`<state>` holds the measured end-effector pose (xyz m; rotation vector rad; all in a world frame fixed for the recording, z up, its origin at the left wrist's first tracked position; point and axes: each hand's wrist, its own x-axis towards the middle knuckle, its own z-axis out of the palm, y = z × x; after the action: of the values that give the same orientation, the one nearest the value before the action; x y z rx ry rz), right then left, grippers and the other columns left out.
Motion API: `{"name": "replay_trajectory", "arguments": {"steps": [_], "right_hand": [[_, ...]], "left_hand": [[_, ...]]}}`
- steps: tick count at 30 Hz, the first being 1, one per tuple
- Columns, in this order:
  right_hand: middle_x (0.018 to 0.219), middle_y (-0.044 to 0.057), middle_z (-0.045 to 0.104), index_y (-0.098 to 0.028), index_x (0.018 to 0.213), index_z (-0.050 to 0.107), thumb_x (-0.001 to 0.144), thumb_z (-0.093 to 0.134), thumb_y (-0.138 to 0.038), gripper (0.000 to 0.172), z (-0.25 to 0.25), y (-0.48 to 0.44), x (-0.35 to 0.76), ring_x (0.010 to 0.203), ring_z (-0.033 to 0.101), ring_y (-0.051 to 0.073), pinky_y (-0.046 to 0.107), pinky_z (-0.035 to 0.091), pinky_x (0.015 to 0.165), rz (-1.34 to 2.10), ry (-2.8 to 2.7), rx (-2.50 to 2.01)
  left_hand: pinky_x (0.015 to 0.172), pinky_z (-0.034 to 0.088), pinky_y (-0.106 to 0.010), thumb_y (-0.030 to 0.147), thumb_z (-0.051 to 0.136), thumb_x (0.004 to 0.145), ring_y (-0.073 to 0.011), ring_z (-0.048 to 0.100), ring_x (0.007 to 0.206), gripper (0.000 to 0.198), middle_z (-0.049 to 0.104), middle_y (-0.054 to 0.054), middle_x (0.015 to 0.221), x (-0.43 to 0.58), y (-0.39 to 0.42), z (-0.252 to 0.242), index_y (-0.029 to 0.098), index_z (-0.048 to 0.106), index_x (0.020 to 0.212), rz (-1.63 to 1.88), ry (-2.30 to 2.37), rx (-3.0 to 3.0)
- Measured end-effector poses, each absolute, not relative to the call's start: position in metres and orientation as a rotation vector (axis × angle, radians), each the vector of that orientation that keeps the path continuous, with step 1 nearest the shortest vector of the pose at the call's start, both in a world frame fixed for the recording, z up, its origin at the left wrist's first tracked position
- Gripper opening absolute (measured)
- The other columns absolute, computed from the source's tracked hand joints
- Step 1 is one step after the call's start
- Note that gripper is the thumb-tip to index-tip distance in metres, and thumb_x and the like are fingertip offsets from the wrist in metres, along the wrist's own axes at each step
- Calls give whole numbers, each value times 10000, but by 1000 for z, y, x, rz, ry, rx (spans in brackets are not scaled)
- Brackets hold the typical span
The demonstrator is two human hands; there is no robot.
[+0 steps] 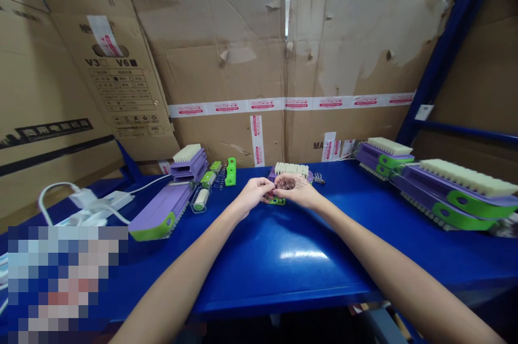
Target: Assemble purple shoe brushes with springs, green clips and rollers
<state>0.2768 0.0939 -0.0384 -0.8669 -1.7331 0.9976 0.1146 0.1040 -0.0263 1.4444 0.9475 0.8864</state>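
My left hand (256, 194) and my right hand (298, 193) meet near the back middle of the blue table. The fingers of my left hand are pinched against the right fingertips; what they hold, if anything, is too small to make out. Curled around a loose coil of thin wire (286, 184), my right hand is closed. Just behind the hands lies a purple block with cream bristles (290, 168), partly covered by them. A green piece with holes (277, 201) shows below the fingers.
Purple-and-green bristled blocks stand at left (162, 209) and right (465, 193). Near the left ones are a small clear case (199, 201), dark springs (220, 176) and a green strip (231, 171). A white power strip (113, 202) with cables lies left. Cardboard (226, 63) walls the back.
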Motion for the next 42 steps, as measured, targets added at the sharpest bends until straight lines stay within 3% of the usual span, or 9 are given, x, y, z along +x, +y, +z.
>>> {"name": "replay_trajectory", "arguments": {"steps": [4, 9, 17, 22, 27, 31, 34, 38, 42], "right_hand": [[650, -14, 579, -174, 780, 618, 709, 616, -271, 120, -38, 91, 277, 585, 500, 112, 242, 386, 558, 746, -1849, -942], [653, -7, 595, -172, 786, 640, 708, 593, -236, 112, -40, 91, 277, 598, 502, 119, 249, 390, 590, 498, -1967, -976], [604, -25, 546, -187, 752, 599, 710, 614, -311, 132, -41, 94, 277, 534, 471, 108, 238, 362, 517, 709, -1832, -965], [585, -30, 548, -196, 714, 583, 689, 631, -321, 136, -44, 98, 279, 525, 481, 110, 238, 368, 505, 758, -1796, -998], [676, 3, 638, -193, 743, 624, 702, 630, -310, 124, -50, 101, 281, 645, 589, 150, 262, 446, 604, 626, -1890, -1011], [772, 22, 690, -212, 788, 665, 726, 625, -277, 99, -50, 100, 280, 739, 627, 176, 300, 466, 708, 418, -1992, -1019], [793, 30, 696, -220, 806, 675, 726, 631, -261, 100, -49, 100, 280, 765, 624, 187, 317, 467, 732, 326, -2000, -1021], [789, 27, 691, -215, 811, 670, 731, 626, -249, 97, -51, 102, 282, 759, 623, 182, 312, 471, 731, 348, -1995, -1015], [767, 23, 686, -215, 802, 669, 726, 631, -256, 94, -54, 104, 283, 746, 618, 184, 313, 472, 716, 358, -1980, -1009]], "left_hand": [[539, 424, -221, 264, 638, 682, -107, 556, 553, 147, 556, -3, 575, 115, 104, -28, 132, 581, 648, 886, 1008, 1435], [571, 424, -228, 282, 621, 691, -106, 552, 560, 170, 559, -10, 565, 114, 102, -25, 136, 570, 620, 808, 1069, 1400], [559, 388, -253, 357, 594, 729, -148, 536, 601, 189, 603, -29, 654, 102, 115, -33, 171, 624, 708, 858, 1191, 1976], [674, 406, -275, 392, 748, 576, -212, 569, 772, 252, 628, -46, 750, 93, 121, -44, 194, 668, 710, 761, 1211, 2374], [539, 379, -236, 326, 740, 572, -159, 565, 594, 245, 616, 7, 615, 92, 125, -44, 181, 600, 711, 692, 1203, 2135], [573, 420, -237, 183, 648, 641, -150, 593, 587, 120, 634, -1, 598, 92, 131, -44, 168, 565, 726, 783, 1148, 1963], [600, 422, -251, 189, 624, 684, -158, 592, 609, 75, 638, -15, 624, 92, 133, -47, 168, 585, 745, 854, 1195, 2001], [697, 412, -296, 322, 668, 707, -221, 593, 755, 202, 625, -46, 709, 93, 129, -51, 178, 620, 841, 924, 1448, 2228], [766, 399, -326, 350, 698, 689, -270, 575, 892, 196, 626, -94, 828, 93, 130, -56, 179, 619, 743, 881, 1593, 2330]]}}
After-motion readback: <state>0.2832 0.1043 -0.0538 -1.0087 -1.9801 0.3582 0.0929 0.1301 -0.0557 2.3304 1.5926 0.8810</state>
